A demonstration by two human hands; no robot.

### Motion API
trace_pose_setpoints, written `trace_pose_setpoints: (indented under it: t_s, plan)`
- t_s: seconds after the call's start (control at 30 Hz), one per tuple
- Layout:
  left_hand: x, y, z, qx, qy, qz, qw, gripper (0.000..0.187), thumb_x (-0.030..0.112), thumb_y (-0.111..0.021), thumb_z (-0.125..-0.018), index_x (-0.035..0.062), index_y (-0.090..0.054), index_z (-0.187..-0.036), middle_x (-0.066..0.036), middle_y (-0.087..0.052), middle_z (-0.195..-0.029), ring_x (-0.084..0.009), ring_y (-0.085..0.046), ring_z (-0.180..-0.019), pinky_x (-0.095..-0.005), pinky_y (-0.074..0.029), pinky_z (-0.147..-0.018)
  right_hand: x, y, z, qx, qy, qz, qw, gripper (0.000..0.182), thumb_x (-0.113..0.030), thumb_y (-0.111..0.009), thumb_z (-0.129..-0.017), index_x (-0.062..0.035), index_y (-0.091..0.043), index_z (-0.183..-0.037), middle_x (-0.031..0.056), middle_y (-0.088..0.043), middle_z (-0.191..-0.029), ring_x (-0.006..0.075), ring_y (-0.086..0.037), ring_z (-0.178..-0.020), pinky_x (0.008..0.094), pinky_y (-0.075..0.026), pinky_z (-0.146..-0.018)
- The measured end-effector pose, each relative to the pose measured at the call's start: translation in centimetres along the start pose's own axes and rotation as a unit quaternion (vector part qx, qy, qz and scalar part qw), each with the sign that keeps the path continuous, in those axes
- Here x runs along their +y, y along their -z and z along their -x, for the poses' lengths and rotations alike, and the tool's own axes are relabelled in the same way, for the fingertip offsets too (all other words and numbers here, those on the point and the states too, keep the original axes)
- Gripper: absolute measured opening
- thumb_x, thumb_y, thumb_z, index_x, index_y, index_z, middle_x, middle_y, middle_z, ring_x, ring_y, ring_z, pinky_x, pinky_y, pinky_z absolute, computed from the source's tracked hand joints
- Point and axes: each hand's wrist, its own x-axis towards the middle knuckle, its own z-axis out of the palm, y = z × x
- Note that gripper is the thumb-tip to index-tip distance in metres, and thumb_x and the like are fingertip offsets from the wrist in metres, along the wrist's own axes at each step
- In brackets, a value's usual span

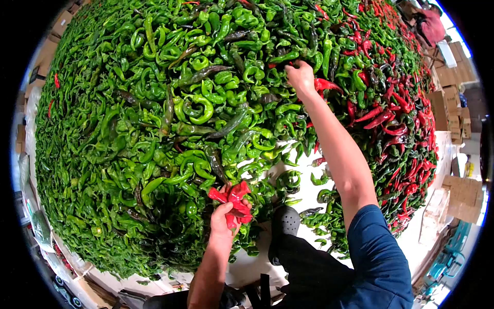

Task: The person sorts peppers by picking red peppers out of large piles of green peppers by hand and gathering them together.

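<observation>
My left hand [222, 220] is closed around a small bunch of red peppers [237, 198], held low over the near part of the pile. My right hand [300, 77] reaches far out into the pile, its fingers bent together among the green peppers [195, 109]. What those fingertips grip, if anything, is hidden. A green pepper [284, 58] lies just beyond the fingers. Beside my right wrist, on its right, is a glossy red pepper [327, 85]. Some dark, nearly black peppers [206, 73] are mixed in with the green ones.
Many more red peppers [393, 116] lie along the pile's right side. My foot in a dark clog [285, 220] is on the pale floor [303, 190] between peppers. Cardboard boxes [463, 198] stand at the right edge. Another person [431, 27] is at the top right.
</observation>
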Motion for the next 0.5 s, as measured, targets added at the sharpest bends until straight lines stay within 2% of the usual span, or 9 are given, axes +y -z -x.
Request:
trace_pose_setpoints:
  t_s: [0.1,0.2,0.23,0.27,0.33,0.37,0.4,0.47,0.5]
  plan:
    - [-0.3,0.1,0.3,0.013,0.009,0.001,1.0,0.065,0.012,-0.062,-0.079,0.0107,-0.04,-0.14,-0.017,-0.059,-0.122,-0.0312,-0.065,-0.094,-0.0496,-0.053,-0.087,-4.6,-1.3,2.4,-0.083,0.02,-0.129,0.988,0.064,-0.016,-0.07,-0.075,-0.0038,-0.048,-0.133,0.0098,-0.066,-0.088,0.0174,-0.061,-0.064,0.031,-0.052,-0.049]
    - [0.0,0.0,0.4,0.018,0.009,-0.007,1.0,0.065,0.012,-0.061,-0.079,0.0102,-0.039,-0.141,-0.018,-0.058,-0.123,-0.0308,-0.064,-0.094,-0.0494,-0.053,-0.087,-5.8,-3.0,4.2,-0.105,-0.028,-0.093,0.99,0.095,-0.022,-0.077,-0.071,-0.0023,-0.023,-0.147,0.0104,-0.065,-0.098,0.0173,-0.06,-0.064,0.0294,-0.052,-0.048]
    - [0.1,-0.1,0.4,0.018,0.007,-0.009,1.0,0.066,0.012,-0.061,-0.079,0.0101,-0.039,-0.141,-0.018,-0.058,-0.123,-0.0307,-0.064,-0.095,-0.0493,-0.053,-0.088,-6.0,-2.7,4.0,-0.092,-0.024,-0.075,0.993,0.112,-0.028,-0.082,-0.07,0.001,-0.01,-0.15,0.0136,-0.065,-0.103,0.0223,-0.065,-0.076,0.0342,-0.056,-0.062]
    - [0.2,0.0,0.5,0.019,0.006,-0.01,1.0,0.066,0.012,-0.061,-0.079,0.0101,-0.039,-0.141,-0.018,-0.058,-0.123,-0.0306,-0.064,-0.095,-0.0492,-0.053,-0.088,-3.2,-4.5,1.4,-0.02,0.036,-0.07,0.997,0.117,-0.034,-0.085,-0.068,0.0045,-0.011,-0.15,0.0189,-0.066,-0.109,0.0299,-0.067,-0.092,0.0382,-0.055,-0.082]
    - [0.6,0.2,0.6,0.017,0.005,-0.019,1.0,0.065,0.012,-0.063,-0.079,0.011,-0.041,-0.14,-0.015,-0.059,-0.122,-0.0294,-0.065,-0.094,-0.0487,-0.053,-0.087,-1.9,-6.5,-1.4,0.024,0.042,-0.082,0.995,0.112,-0.039,-0.087,-0.066,0.0092,-0.023,-0.145,0.0234,-0.065,-0.114,0.0347,-0.064,-0.104,0.039,-0.049,-0.096]
    - [0.7,0.3,0.8,0.027,0.003,-0.027,0.999,0.064,0.013,-0.065,-0.078,0.0121,-0.044,-0.139,-0.013,-0.061,-0.121,-0.0284,-0.065,-0.092,-0.0486,-0.052,-0.087,-2.1,-6.0,-1.0,0.062,0.061,-0.024,0.996,0.098,-0.037,-0.083,-0.068,0.0047,-0.034,-0.141,0.0236,-0.067,-0.108,0.0343,-0.066,-0.101,0.0402,-0.05,-0.092]
    - [0.7,0.3,1.1,0.037,0.002,-0.033,0.999,0.063,0.014,-0.066,-0.078,0.0133,-0.046,-0.138,-0.011,-0.062,-0.119,-0.0274,-0.065,-0.091,-0.0485,-0.052,-0.086,-3.8,-4.3,-0.1,0.003,0.05,-0.019,0.999,0.077,-0.032,-0.076,-0.071,-0.0003,-0.048,-0.136,0.0195,-0.07,-0.1,0.0319,-0.067,-0.095,0.0388,-0.051,-0.088]
    - [1.1,0.3,1.3,0.04,-0.001,-0.031,0.999,0.063,0.014,-0.066,-0.078,0.013,-0.046,-0.138,-0.011,-0.062,-0.119,-0.0276,-0.065,-0.091,-0.049,-0.052,-0.086,-4.9,-2.3,1.6,-0.053,0.069,-0.058,0.994,0.059,-0.028,-0.069,-0.072,-0.0035,-0.061,-0.125,0.0151,-0.071,-0.093,0.028,-0.068,-0.086,0.0367,-0.051,-0.083]
    - [1.2,0.3,1.2,0.035,-0.004,-0.028,0.999,0.063,0.014,-0.066,-0.078,0.0131,-0.046,-0.138,-0.011,-0.062,-0.119,-0.0276,-0.065,-0.091,-0.049,-0.052,-0.086,-4.9,-1.8,2.2,-0.018,0.077,-0.021,0.997,0.048,-0.026,-0.068,-0.072,-0.0017,-0.067,-0.114,0.0111,-0.071,-0.089,0.0218,-0.068,-0.08,0.0326,-0.052,-0.08]
